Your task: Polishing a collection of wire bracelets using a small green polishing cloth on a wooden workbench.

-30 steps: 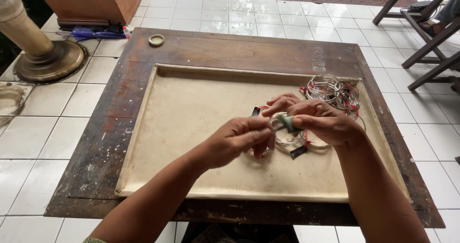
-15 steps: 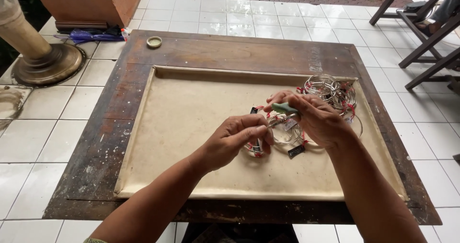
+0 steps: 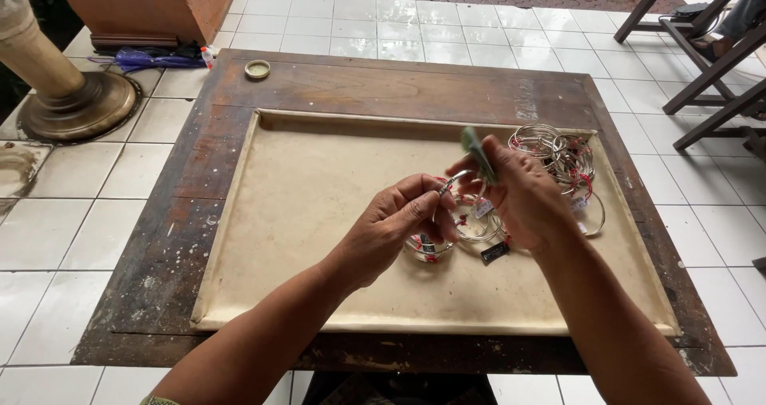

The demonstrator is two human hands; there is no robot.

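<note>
- Thin silver metal bangle: held above the middle of the beige inset panel, pinched in the fingers of the left hand, which are closed on its rim.
- Small green cloth, blurred: gripped in the right hand, fingers curled shut around it, just beside the bangle's upper edge.
- Loose silver bangles with small tags: lying on the panel directly under both hands; one black tag lies beside them.
- Heap of silver wire bangles with red ties and white tags: at the panel's far right, near the right hand.
- Dark, worn wooden counter with beige recessed panel: carries all of the above.
- Small round pale-green lid: on the counter's far left corner, well apart from the hands.
- White tiled floor: around the counter; brass-coloured column base at left, dark wooden chair legs at right.
</note>
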